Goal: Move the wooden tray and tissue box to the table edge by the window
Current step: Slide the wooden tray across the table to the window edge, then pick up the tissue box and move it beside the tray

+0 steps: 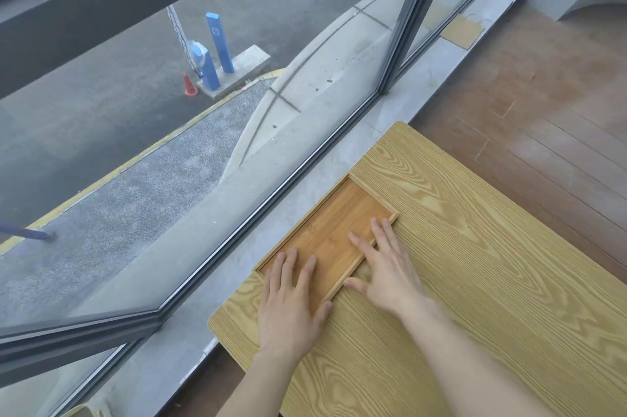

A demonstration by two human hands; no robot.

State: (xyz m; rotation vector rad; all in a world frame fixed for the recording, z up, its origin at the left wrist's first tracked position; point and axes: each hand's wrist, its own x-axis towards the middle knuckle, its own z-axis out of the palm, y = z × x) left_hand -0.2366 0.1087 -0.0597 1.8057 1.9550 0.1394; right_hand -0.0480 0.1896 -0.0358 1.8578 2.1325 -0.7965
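A flat rectangular wooden tray (342, 213) lies on the light wooden table (475, 280), along the table edge nearest the window. My left hand (288, 301) rests flat with its fingers inside the tray's near end. My right hand (383, 267) lies flat over the tray's right rim, fingers spread and reaching into the tray. Neither hand grips anything. The tray holds nothing. No tissue box is in view.
A grey stone sill (305, 185) runs between the table and the large window (203, 145) with its dark frame (407, 16). Brown wooden floor (543, 94) lies to the right of the table. A pale object's rim (81, 411) shows at the bottom left.
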